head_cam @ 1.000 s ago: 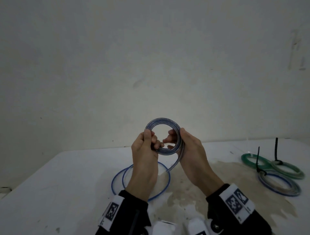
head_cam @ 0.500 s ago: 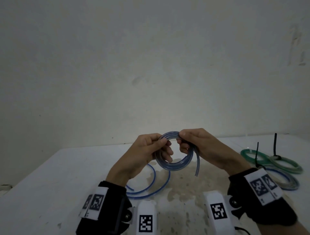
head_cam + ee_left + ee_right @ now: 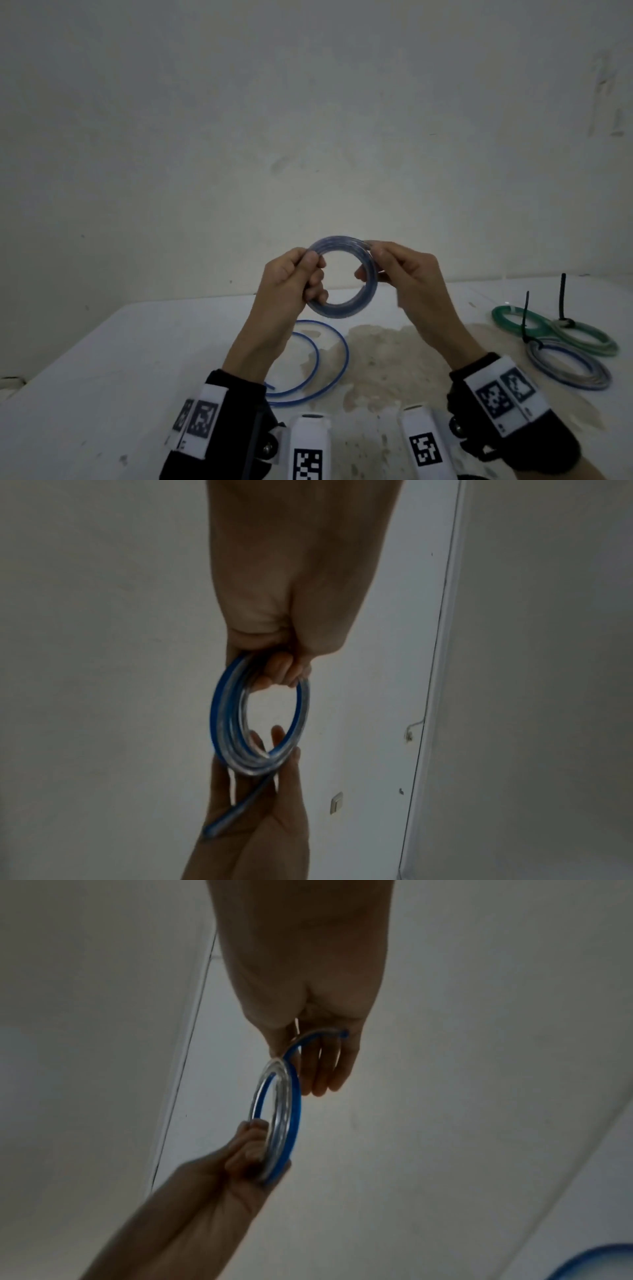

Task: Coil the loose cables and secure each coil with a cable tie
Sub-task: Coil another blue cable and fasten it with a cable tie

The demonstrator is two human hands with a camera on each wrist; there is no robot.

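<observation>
Between both hands' fingers stands the coil (image 3: pixel 342 277): left hand (image 3: pixel 291 284) grips its left side, right hand (image 3: pixel 407 274) pinches its right; raised and upright since before.

Held coil (image 3: pixel 342 277) above table (image 3: pixel 102 359); loose cable (image 3: pixel 329 356) below, tied coils (image 3: pixel 565 342) right

No words, brands or numbers can be read. The only signs are black-and-white square marker codes on the white wrist bands (image 3: pixel 202 418) and white camera housings (image 3: pixel 309 448).
</observation>
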